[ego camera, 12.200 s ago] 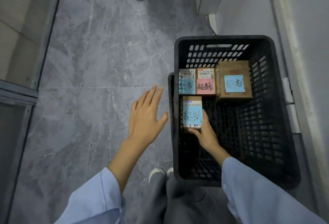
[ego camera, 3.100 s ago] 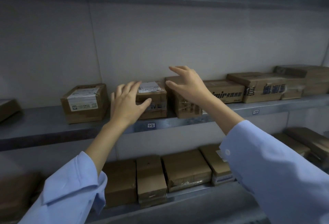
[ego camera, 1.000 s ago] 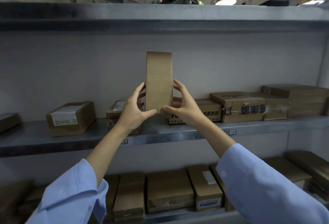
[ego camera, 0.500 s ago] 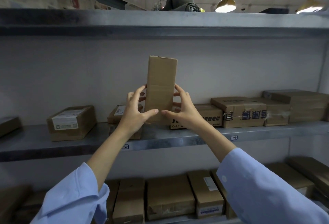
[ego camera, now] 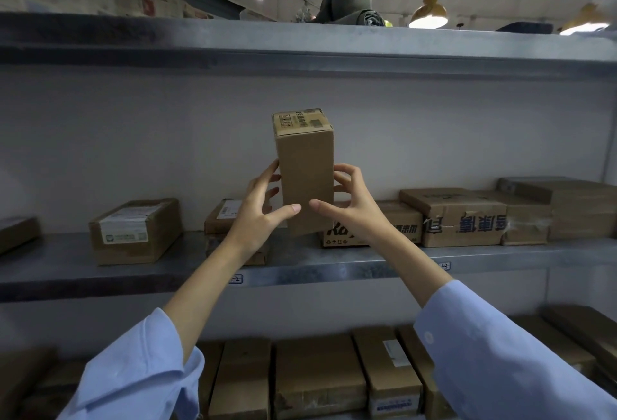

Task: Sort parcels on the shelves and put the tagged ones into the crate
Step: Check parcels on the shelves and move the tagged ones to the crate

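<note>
Dim scene, pendant lamps (ego camera: 428,17) glaring at one o'clock; the top shelf (ego camera: 300,42) bows with wide-angle distortion, and seven o'clock goes soft, blurred.

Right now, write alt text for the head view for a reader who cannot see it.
A person's left grip and right grip hold a tall cardboard box upright in front of a grey metal shelf, no coloured tag showing on its visible faces. More brown parcels lie on that shelf and on the one below.

We hold a tall cardboard parcel (ego camera: 305,172) upright above the middle shelf (ego camera: 334,269), left hand (ego camera: 258,215) and right hand (ego camera: 350,209) gripping its sides, more parcels lying behind.
</note>
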### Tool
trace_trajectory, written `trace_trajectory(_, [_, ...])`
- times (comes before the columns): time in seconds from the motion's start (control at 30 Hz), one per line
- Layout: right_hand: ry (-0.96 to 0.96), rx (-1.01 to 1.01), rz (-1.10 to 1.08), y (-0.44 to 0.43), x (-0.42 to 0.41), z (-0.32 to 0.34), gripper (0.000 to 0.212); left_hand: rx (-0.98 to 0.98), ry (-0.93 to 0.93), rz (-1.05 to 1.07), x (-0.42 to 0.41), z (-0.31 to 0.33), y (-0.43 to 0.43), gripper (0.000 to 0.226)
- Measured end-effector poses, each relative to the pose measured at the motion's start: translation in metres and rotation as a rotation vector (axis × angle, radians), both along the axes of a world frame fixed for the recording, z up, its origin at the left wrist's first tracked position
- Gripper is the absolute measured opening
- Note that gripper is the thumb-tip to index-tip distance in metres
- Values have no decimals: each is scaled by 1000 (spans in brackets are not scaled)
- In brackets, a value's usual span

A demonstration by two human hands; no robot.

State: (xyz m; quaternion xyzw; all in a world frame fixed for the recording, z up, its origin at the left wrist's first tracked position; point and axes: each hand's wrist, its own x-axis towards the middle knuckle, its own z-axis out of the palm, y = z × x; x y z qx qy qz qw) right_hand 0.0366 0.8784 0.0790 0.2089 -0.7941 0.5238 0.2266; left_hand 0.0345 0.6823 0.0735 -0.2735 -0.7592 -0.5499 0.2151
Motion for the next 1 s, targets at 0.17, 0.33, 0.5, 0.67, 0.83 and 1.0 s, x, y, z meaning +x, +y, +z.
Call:
trace_trajectory(0.17, [-4, -4, 64, 1, 0, -2, 98, -36, 14, -33, 4, 4, -2, 75])
trace_trajectory(0.33, [42, 19, 89, -3, 1, -4, 106, -14, -20, -57, 7, 4, -1, 81])
trace_trajectory(0.5, [-3, 25, 123, -4, -2, -4, 99, -2, -17, -61, 7, 2, 1, 87])
trace_trajectory(0.67, [-57, -2, 97, 1, -2, -8, 89, 0, -44, -54, 4, -2, -2, 76])
trace_trajectory(0.83, [-88, -12, 99, 4, -1, -10, 86, 19, -65, -44, 2, -3, -3, 68])
trace_trajectory(1.0, [-79, -8, 78, 2, 2, -8, 93, 47, -71, -19, 1, -5, -4, 72])
